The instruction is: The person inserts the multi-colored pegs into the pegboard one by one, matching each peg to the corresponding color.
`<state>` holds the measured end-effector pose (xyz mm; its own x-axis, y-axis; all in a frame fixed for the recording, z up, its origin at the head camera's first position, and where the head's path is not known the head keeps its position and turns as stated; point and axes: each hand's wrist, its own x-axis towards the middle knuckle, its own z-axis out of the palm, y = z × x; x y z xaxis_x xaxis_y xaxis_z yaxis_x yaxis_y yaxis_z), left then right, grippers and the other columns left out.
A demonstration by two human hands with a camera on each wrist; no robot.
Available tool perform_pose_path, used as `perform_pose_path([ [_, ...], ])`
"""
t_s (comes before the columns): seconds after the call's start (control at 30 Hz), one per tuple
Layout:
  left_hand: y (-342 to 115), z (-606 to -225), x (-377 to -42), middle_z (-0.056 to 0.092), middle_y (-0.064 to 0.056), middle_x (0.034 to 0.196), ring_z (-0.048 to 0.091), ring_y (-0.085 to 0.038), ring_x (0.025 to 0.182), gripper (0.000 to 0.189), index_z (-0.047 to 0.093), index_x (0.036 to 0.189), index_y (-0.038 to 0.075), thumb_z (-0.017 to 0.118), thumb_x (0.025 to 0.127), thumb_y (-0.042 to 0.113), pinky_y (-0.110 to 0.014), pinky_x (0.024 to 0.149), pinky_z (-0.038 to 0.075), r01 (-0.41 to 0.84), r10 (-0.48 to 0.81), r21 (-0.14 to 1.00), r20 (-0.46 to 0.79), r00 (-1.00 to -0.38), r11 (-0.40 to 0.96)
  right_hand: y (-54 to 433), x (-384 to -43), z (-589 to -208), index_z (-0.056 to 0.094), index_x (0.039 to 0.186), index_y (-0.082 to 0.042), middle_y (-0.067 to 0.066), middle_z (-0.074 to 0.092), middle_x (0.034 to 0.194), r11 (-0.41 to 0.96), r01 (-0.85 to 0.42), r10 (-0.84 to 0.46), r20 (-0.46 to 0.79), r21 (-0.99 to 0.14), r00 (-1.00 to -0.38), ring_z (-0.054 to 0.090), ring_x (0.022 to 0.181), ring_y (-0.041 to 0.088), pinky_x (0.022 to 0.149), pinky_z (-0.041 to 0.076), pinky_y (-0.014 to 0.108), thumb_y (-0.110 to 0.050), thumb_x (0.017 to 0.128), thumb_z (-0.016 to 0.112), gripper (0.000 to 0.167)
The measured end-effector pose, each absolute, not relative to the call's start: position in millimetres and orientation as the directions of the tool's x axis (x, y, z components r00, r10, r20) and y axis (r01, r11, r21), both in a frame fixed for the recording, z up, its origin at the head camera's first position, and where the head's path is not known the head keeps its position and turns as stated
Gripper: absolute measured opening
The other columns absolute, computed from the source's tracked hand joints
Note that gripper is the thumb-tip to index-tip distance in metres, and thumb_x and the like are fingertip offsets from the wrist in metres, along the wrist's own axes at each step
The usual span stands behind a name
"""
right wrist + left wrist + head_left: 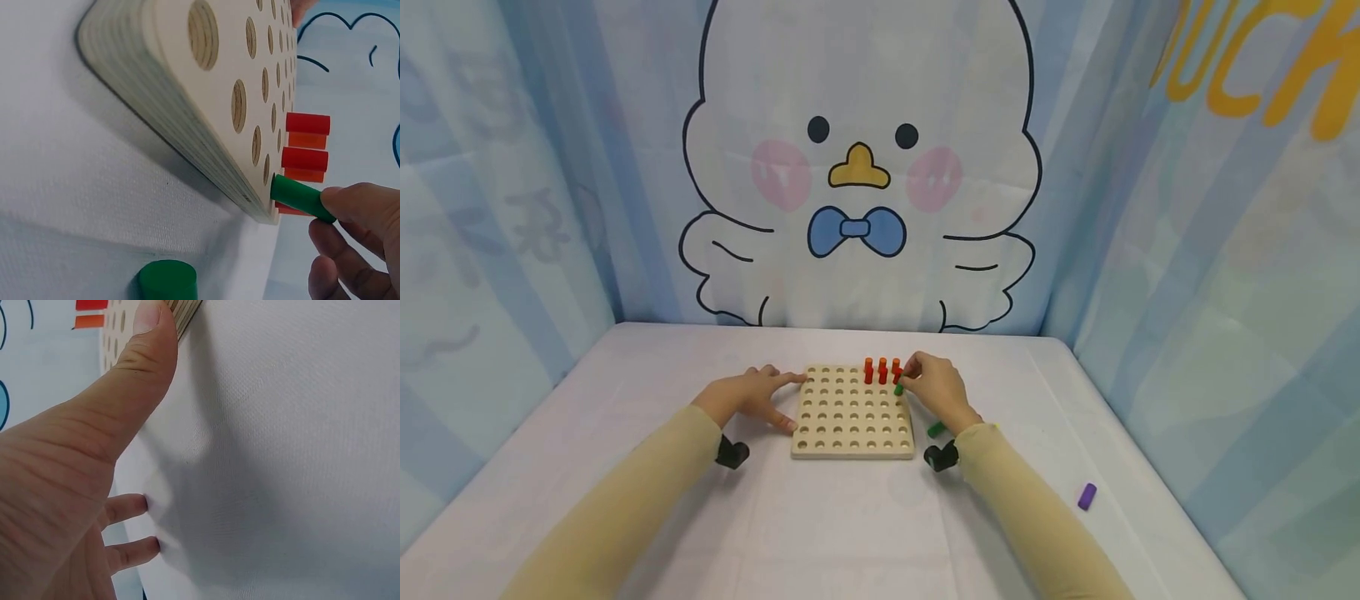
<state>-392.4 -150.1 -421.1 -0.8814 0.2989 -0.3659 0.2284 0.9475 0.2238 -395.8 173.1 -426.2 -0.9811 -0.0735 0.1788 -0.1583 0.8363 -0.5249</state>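
1. A wooden board (853,456) with rows of round holes lies flat on a white table (835,525), in the middle of the head view.

2. The right hand (938,390) is at the board's right side, thumb and finger clamped on the upper end of a green peg (302,197).

3. That peg leans, its lower end at a hole by the board's right edge, just in front of the red pegs (883,377); how far it sits in the hole cannot be told.

4. The red pegs stand upright in the far right part of the board, with orange pegs (882,362) directly behind them.

5. The left hand (751,393) is at the board's left side, fingers spread apart and gripping nothing; the index finger touches the left edge and the thumb rests on the near left part.

6. A second green peg (936,429) lies on the table near the right wrist; a purple peg (1087,497) lies well apart, farther right.

7. Both arms wear pale yellow sleeves (632,492). Behind the table hangs a blue and white curtain (640,167) with a cartoon bird (857,75).
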Motion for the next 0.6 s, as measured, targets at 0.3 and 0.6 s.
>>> perform_pose_path([
  [0.3, -150.0, -420.0, -390.8, 0.025, -0.026, 0.166, 0.025, -0.057, 0.149, 0.105, 0.031, 0.163, 0.031, 0.077, 0.078, 0.070, -0.081, 0.109, 0.029, 0.238, 0.305, 0.220, -0.358, -0.883, 0.946, 175.7, -398.1, -427.2, 0.073, 0.094, -0.019, 0.000, 0.075, 0.102, 0.854, -0.174, -0.099, 0.174, -0.491, -0.980, 0.063, 0.086, 0.019, 0.083, 0.054, 0.039, -0.026, 0.094, 0.078, 0.009],
  [0.6, -150.5, -424.0, -393.7, 0.027, -0.024, 0.166, 0.027, -0.056, 0.149, 0.105, 0.031, 0.163, 0.032, 0.076, 0.077, 0.073, -0.081, 0.107, 0.032, 0.243, 0.307, 0.216, -0.349, -0.885, 0.946, 176.2, -398.4, -426.6, 0.076, 0.095, -0.017, 0.000, 0.075, 0.100, 0.833, -0.217, -0.129, 0.202, -0.509, -0.971, 0.061, 0.082, 0.017, 0.082, 0.053, 0.039, -0.029, 0.095, 0.077, 0.011],
])
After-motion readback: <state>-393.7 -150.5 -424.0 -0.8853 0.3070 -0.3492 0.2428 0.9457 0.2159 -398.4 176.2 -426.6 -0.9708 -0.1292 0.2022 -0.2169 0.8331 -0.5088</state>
